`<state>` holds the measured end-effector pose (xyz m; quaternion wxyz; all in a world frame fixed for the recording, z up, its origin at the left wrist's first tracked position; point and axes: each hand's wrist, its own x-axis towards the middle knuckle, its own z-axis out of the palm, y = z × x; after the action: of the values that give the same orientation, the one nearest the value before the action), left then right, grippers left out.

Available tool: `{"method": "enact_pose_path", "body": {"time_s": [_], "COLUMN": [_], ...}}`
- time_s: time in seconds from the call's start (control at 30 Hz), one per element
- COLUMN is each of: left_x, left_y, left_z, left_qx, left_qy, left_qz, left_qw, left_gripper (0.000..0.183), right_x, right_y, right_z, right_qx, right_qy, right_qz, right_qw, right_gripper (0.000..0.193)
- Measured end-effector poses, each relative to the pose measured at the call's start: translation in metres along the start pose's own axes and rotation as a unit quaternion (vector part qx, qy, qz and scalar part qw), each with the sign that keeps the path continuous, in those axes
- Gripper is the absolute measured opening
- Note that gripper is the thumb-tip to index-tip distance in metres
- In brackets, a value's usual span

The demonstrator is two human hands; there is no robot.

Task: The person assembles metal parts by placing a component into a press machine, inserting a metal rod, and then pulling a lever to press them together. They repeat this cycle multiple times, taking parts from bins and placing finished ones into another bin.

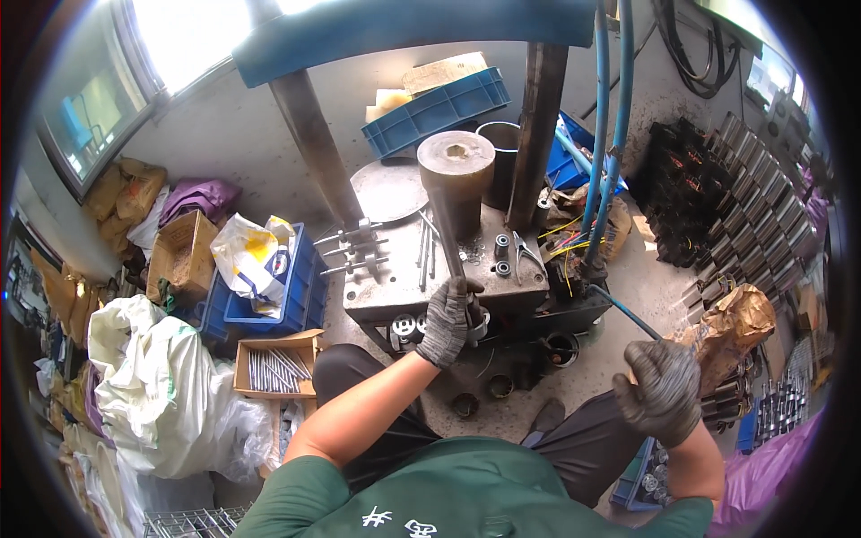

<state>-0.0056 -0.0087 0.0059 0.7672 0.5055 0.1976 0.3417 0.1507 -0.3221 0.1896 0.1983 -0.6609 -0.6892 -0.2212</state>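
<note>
My left hand (448, 316), in a grey knit glove, is wrapped round a long dark metal rod (448, 235) that slants up in front of a thick metal cylinder (456, 161) on the press table (395, 296). Beside that hand, a round metal part is partly hidden at the rod's lower end. To the right, my right hand (662, 390), in a dark worn glove, is closed at the end of a blue lever (625, 309). Pliers (529, 255) and two small ring-shaped parts (502, 268) lie on the table, with thin rods (424, 255) left of the slanting rod.
The press's blue crossbeam (421, 40) spans two steel posts (316, 143). Left are a blue crate (309, 296), a carton of metal pins (276, 369) and a white sack (148, 386). Stacked metal tubes (753, 193) and a brown paper bag (737, 327) stand right.
</note>
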Motion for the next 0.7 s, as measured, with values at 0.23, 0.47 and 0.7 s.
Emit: {"method": "enact_pose_path", "body": {"time_s": [0.23,0.47,0.7], "left_x": [-0.003,0.012,-0.020], "left_y": [-0.044,-0.046,-0.055], "left_z": [-0.030,-0.041,-0.051], "left_qx": [-0.093,-0.069,-0.065], "left_qy": [0.103,0.127,0.145], "left_qz": [-0.270,-0.331,-0.332], "left_qw": [0.953,0.933,0.930], "left_gripper": [0.047,0.041,0.040], "right_x": [0.052,0.037,0.047], "right_y": [-0.005,0.017,0.016], "right_z": [0.089,0.182,0.201], "right_qx": [0.146,0.274,0.280], "right_qy": [0.056,-0.064,-0.123], "right_qz": [0.011,0.080,0.061], "right_qw": [0.988,0.956,0.950], "right_gripper": [0.033,0.024,0.028]}}
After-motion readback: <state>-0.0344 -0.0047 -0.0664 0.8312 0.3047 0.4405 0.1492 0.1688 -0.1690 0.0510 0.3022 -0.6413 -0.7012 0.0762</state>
